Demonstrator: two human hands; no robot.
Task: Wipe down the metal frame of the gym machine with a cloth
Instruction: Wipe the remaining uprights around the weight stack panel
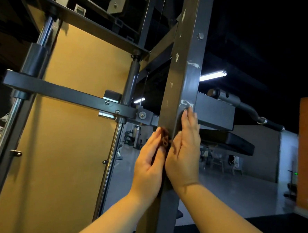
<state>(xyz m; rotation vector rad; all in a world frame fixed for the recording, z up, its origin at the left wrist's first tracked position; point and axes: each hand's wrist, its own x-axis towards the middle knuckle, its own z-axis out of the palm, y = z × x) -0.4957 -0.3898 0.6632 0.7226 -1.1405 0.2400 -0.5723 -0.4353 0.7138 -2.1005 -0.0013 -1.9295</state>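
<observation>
presses a brown cloth point(164, 139) against the left face of the dark grey upright post point(185, 78) of the machine frame with the left hand point(149, 164), fingers straight and pointing up, cloth bunched between fingertips and metal. lays the right hand point(185, 154) flat on the post's right face, fingers straight, gripping nothing, fingertips just below a scrap of torn white tape point(186, 103). keeps the post between the two palms, wrists side by side. to the left, a grey crossbar point(61, 91) bolted across chrome guide rods point(108, 167), in front of a yellow panel point(66, 147). behind the post on the right, a black pad point(234, 143), and above it a bent handle bar point(249, 111) with a dark grip.
</observation>
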